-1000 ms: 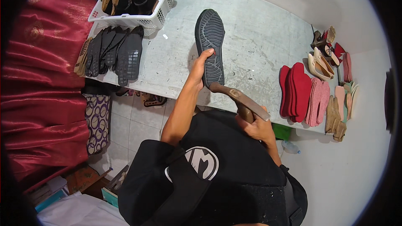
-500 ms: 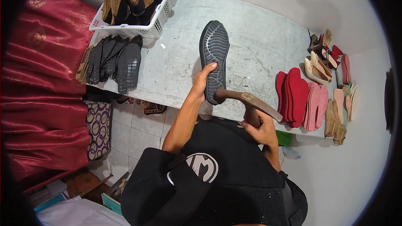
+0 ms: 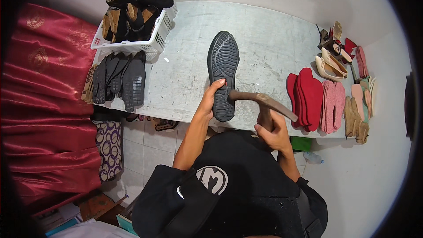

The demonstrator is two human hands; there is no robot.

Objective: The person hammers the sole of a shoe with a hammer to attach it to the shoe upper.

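Black rubber shoe sole (image 3: 223,75), tread up, lies on the grey desk (image 3: 264,39) near its front edge, pinned by the left hand (image 3: 210,99), whose thumb and fingers clasp the heel end. The right hand (image 3: 271,130) is closed round a brown wooden-handled hammer (image 3: 264,101), its head over the heel. It looks like the pounding step; the next blow calls for keeping the thumb clear.
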